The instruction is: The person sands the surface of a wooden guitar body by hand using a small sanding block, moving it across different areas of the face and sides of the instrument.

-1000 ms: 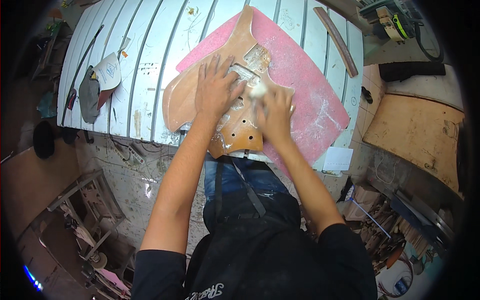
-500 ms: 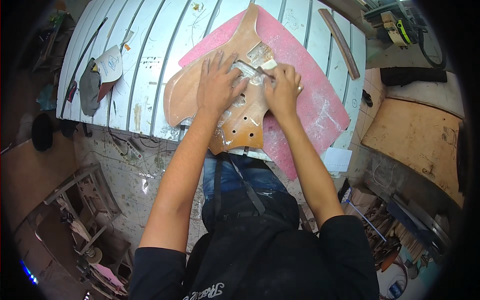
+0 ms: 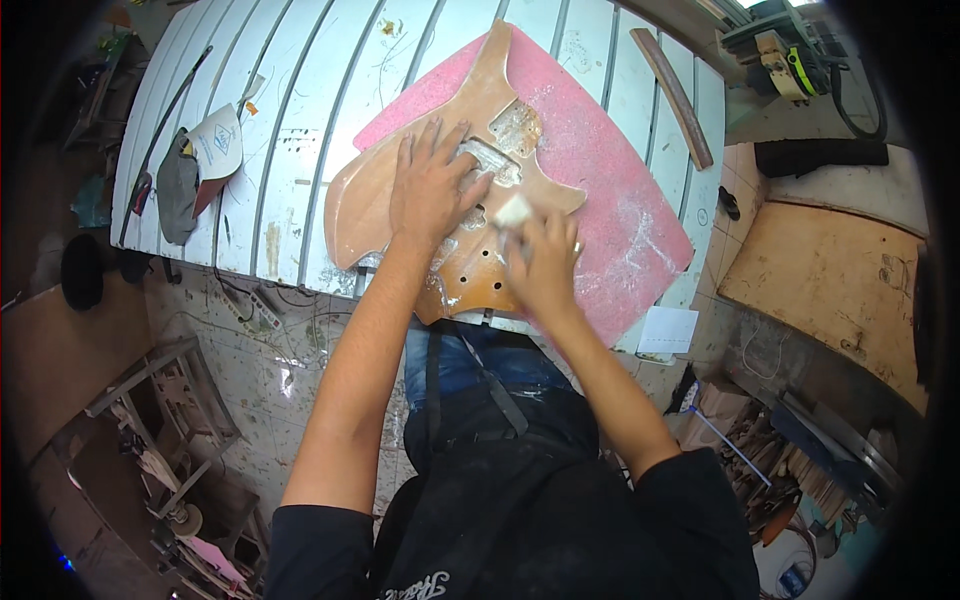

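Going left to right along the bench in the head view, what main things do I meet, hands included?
Grey-and-white folded item → left hand, spread on the carved wooden body → right hand, gripping the pale block → curved brown strip.
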Action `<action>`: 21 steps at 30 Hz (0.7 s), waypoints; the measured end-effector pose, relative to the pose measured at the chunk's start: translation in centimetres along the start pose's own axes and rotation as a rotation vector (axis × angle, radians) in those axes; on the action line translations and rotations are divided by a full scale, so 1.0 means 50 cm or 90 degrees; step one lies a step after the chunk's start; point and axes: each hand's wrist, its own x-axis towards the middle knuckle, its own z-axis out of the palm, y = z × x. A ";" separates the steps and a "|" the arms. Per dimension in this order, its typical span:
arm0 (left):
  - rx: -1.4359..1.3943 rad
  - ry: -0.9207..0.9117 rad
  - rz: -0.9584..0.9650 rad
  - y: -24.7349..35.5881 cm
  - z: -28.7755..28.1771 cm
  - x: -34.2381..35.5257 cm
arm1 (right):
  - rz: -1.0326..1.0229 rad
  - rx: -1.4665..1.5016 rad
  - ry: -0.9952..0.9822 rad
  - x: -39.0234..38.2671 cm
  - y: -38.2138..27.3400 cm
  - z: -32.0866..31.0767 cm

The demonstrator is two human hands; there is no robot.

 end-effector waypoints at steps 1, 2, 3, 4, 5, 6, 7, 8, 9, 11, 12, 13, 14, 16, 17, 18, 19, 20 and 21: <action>0.000 -0.003 -0.003 0.002 0.000 -0.002 | -0.029 0.004 -0.023 -0.038 -0.016 -0.006; -0.003 0.001 -0.002 0.003 0.001 -0.001 | -0.028 0.006 -0.027 -0.032 -0.004 -0.005; -0.007 0.005 -0.001 0.003 0.002 -0.001 | -0.032 0.003 -0.023 -0.010 0.021 0.000; -0.008 0.000 0.002 0.002 0.001 0.000 | -0.032 -0.001 -0.015 0.017 0.039 0.007; -0.009 0.008 0.006 0.004 0.000 0.003 | 0.012 -0.017 0.007 0.079 0.049 0.011; -0.011 0.017 0.008 0.008 0.002 0.003 | 0.054 -0.034 0.028 0.125 0.054 0.008; -0.011 0.019 0.009 0.007 0.001 0.004 | 0.052 -0.034 0.029 0.128 0.053 0.009; -0.008 0.014 0.006 0.007 0.001 0.003 | 0.047 -0.040 0.038 0.130 0.053 0.010; -0.006 0.010 0.004 0.007 0.001 0.003 | 0.042 -0.047 0.047 0.130 0.051 0.012; -0.003 0.015 0.001 -0.001 -0.002 0.004 | 0.034 -0.057 0.023 0.031 0.019 0.015; -0.005 0.012 0.001 0.001 0.000 -0.001 | -0.018 -0.035 0.008 -0.021 0.001 0.007; -0.006 0.010 -0.001 0.004 0.000 -0.001 | -0.069 -0.012 -0.005 -0.046 -0.007 0.002; -0.003 0.011 0.001 0.007 -0.002 0.002 | -0.068 -0.010 -0.003 -0.030 0.002 0.003; 0.000 0.011 0.007 0.007 -0.004 0.005 | -0.026 -0.026 -0.008 0.049 0.042 0.010; 0.000 0.015 0.006 0.005 -0.001 0.005 | -0.025 -0.028 -0.007 0.092 0.047 0.010; -0.002 0.020 0.005 0.008 0.003 0.005 | 0.011 -0.017 0.021 0.138 0.050 0.005; -0.004 0.020 0.008 0.011 0.005 0.005 | 0.048 -0.004 0.051 0.159 0.049 0.001; -0.001 0.015 0.005 0.008 0.003 0.004 | 0.037 -0.024 0.055 0.145 0.048 0.011; 0.001 0.010 0.002 0.004 0.002 0.005 | 0.033 -0.023 0.056 0.096 0.036 0.016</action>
